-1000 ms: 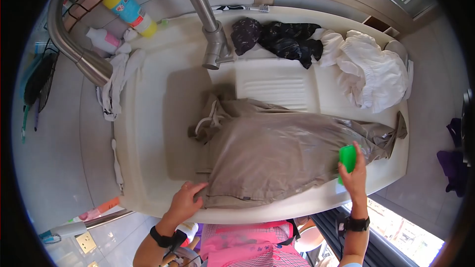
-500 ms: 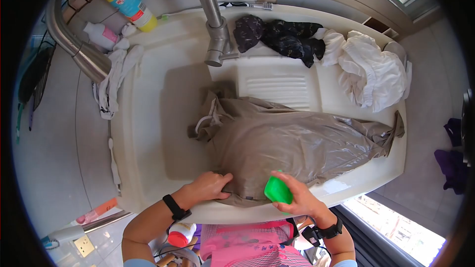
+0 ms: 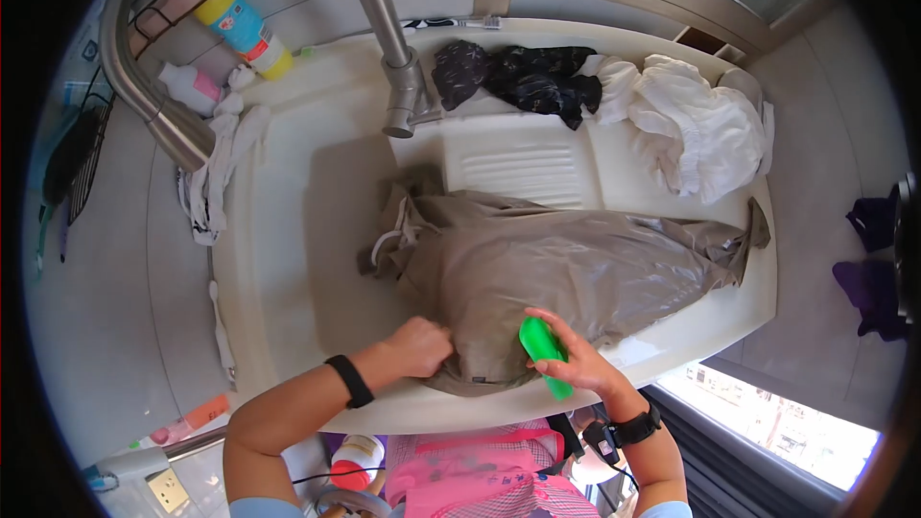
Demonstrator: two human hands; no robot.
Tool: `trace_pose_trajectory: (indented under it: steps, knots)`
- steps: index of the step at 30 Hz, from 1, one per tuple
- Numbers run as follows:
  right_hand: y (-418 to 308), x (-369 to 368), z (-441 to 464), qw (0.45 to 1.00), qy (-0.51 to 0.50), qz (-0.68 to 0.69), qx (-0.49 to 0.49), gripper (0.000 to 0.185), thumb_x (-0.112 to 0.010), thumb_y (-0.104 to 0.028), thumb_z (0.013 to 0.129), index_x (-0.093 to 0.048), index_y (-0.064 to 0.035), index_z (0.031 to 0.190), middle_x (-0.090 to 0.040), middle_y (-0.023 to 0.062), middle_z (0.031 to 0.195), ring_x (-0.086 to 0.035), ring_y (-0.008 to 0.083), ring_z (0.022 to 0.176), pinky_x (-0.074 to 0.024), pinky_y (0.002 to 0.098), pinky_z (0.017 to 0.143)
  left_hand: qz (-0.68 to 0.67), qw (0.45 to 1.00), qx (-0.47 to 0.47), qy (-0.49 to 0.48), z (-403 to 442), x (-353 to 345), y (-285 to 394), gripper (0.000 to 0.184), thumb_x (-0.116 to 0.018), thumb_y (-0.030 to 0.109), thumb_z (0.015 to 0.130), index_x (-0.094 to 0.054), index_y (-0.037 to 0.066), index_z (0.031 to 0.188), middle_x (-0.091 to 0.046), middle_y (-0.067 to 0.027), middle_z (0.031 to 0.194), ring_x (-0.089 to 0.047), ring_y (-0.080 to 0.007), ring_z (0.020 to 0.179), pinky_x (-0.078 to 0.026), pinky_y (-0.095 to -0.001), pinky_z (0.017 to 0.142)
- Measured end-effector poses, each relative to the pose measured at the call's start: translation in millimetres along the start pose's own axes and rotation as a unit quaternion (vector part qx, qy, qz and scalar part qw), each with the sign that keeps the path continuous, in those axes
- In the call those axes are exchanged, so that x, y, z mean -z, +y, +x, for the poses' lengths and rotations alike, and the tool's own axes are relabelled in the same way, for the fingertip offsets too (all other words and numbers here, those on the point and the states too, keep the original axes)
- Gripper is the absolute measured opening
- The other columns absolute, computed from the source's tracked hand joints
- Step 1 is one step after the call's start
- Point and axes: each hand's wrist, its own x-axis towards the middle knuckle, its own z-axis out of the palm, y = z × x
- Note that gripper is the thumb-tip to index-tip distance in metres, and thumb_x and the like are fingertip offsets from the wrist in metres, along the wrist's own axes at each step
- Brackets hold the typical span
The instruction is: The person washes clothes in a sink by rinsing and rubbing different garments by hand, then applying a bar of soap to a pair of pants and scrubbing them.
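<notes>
- Across the laundry sink, the taupe garment lies ahead of both hands, long axis running left to right.
- The left hand, nearer, clenches its left edge; the right hand grasps a green block.
- Since the earlier frame, the block has tipped more edge-on.
</notes>
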Motion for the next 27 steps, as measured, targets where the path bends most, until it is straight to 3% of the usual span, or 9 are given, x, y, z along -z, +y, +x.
trace_pose_trajectory:
  steps: [4,7,9,13,15,17,19,22,27]
  knots:
    - [7.9,4.7,0.5,1.0,-0.012,0.02,0.011,0.069,-0.06,-0.018,0.072,-0.027,-0.0152,0.132,-0.048,0.01,0.102,-0.059,0.0193,0.083,-0.0455,0.0317,0.076,-0.185,0.959,-0.018,0.212,-24.5,42.0,-0.1,0.004,-0.051,0.004,0.06,-0.049,0.003,0.057,-0.049,-0.0074,0.059,-0.048,-0.0189,0.051,-0.039,-0.031,0.047]
    - [-5.1,5.1,0.0,0.999,-0.015,0.044,-0.013,0.066,-0.06,-0.019,0.073,-0.029,-0.0142,0.131,-0.051,0.0102,0.1,-0.058,0.0188,0.083,-0.0453,0.0318,0.077,-0.397,0.89,0.222,0.039,-39.4,70.2,18.2,0.006,-0.045,0.0,0.064,-0.048,0.005,0.064,-0.046,-0.0019,0.06,-0.044,-0.0094,0.056,-0.035,-0.027,0.048]
    - [-7.8,6.4,-1.6,0.999,-0.014,0.043,-0.025,0.063,-0.059,-0.023,0.074,-0.031,-0.0126,0.129,-0.053,0.011,0.1,-0.057,0.0168,0.082,-0.0448,0.0315,0.077,-0.52,0.808,0.276,0.033,-31.7,80.5,28.0,0.005,-0.047,0.003,0.073,-0.05,0.005,0.07,-0.049,0.0012,0.064,-0.043,-0.0065,0.059,-0.036,-0.0242,0.051]
    - [-13.9,2.8,-2.0,0.996,0.059,-0.055,0.04,0.067,-0.061,-0.021,0.072,-0.029,-0.0141,0.131,-0.052,0.0134,0.1,-0.06,0.0222,0.082,-0.0461,0.0327,0.076,-0.625,0.718,0.279,0.122,-27.0,66.6,29.6,0.012,-0.048,0.013,0.087,-0.053,0.004,0.08,-0.055,0.0029,0.074,-0.048,-0.006,0.065,-0.041,-0.0222,0.057]
    - [-24.1,-23.2,3.0,0.957,0.151,-0.202,0.147,0.068,-0.062,-0.024,0.072,-0.029,-0.0146,0.131,-0.052,0.0168,0.101,-0.06,0.0261,0.08,-0.0464,0.034,0.075,-0.707,0.602,0.333,0.161,-22.6,69.1,38.4,0.015,-0.048,0.016,0.088,-0.055,0.004,0.083,-0.055,0.0011,0.075,-0.051,-0.0068,0.066,-0.043,-0.0223,0.061]
    - [-47.2,-59.7,4.3,0.931,0.138,-0.202,0.27,0.071,-0.063,-0.028,0.069,-0.03,-0.0163,0.131,-0.051,0.0215,0.1,-0.058,0.0348,0.079,-0.0473,0.0389,0.073,-0.76,0.512,0.359,0.177,-15.3,71.3,44.0,0.017,-0.048,0.018,0.089,-0.056,0.004,0.084,-0.056,0.0,0.076,-0.053,-0.0077,0.067,-0.045,-0.0229,0.064]
    - [-65.1,-83.8,11.4,0.932,0.069,-0.283,0.218,0.072,-0.064,-0.027,0.066,-0.031,-0.02,0.13,-0.05,0.0219,0.102,-0.057,0.0352,0.084,-0.0475,0.0415,0.073,-0.793,0.46,0.36,0.173,-9.7,73.9,46.0,0.018,-0.049,0.021,0.089,-0.056,0.005,0.083,-0.057,-0.0005,0.077,-0.054,-0.0089,0.069,-0.046,-0.024,0.065]
    - [-51.4,-68.8,17.0,0.912,0.085,-0.359,0.178,0.076,-0.066,-0.028,0.061,-0.032,-0.0234,0.129,-0.051,0.0218,0.094,-0.056,0.0376,0.082,-0.0481,0.0442,0.069,-0.796,0.422,0.388,0.193,-11.8,78.7,44.5,0.016,-0.051,0.019,0.088,-0.055,0.006,0.08,-0.056,-0.0004,0.075,-0.054,-0.0101,0.067,-0.046,-0.0243,0.064]
    - [-63.6,19.8,40.3,0.892,0.16,-0.415,0.078,0.088,-0.069,-0.034,0.058,-0.026,-0.0135,0.132,-0.053,0.021,0.104,-0.055,0.0361,0.093,-0.0465,0.0412,0.079,-0.728,0.585,0.316,0.166,-22.2,63.4,35.3,0.013,-0.066,0.011,0.075,-0.055,0.006,0.08,-0.054,0.0033,0.074,-0.049,-0.0031,0.068,-0.041,-0.0178,0.061]
